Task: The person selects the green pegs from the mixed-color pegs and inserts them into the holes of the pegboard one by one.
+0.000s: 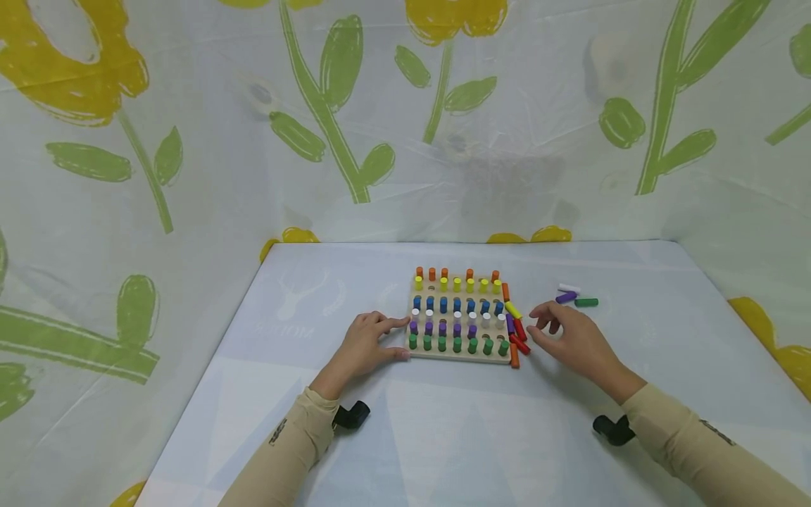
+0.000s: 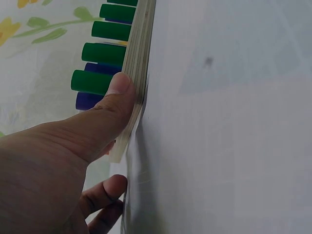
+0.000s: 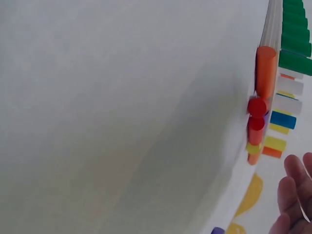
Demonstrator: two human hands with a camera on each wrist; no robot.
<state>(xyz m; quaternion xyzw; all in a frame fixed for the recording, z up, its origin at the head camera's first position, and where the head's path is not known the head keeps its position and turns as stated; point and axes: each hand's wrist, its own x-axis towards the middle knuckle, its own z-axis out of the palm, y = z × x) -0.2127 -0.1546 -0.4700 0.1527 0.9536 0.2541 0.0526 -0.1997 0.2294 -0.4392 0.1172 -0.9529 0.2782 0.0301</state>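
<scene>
A wooden pegboard (image 1: 461,358) stands on the table with rows of orange, yellow, blue, white, purple and green pegs upright in it; some holes show bare. My left hand (image 1: 366,345) is at its left side, index fingertip at the left edge and thumb (image 2: 119,87) against the board's edge near the front corner, close to a green peg (image 2: 90,82). Along the right edge lie loose pegs: red (image 1: 519,343), yellow (image 1: 513,310), purple and orange (image 1: 514,356). Just right of them hovers my right hand (image 1: 573,341), fingers loosely bent, nothing between them.
Farther right and back lie a white peg (image 1: 569,288), a purple peg (image 1: 567,298) and a green peg (image 1: 586,302). The pale table (image 1: 431,436) runs back to a curtain (image 1: 526,169) printed with flowers, which also hangs at both sides.
</scene>
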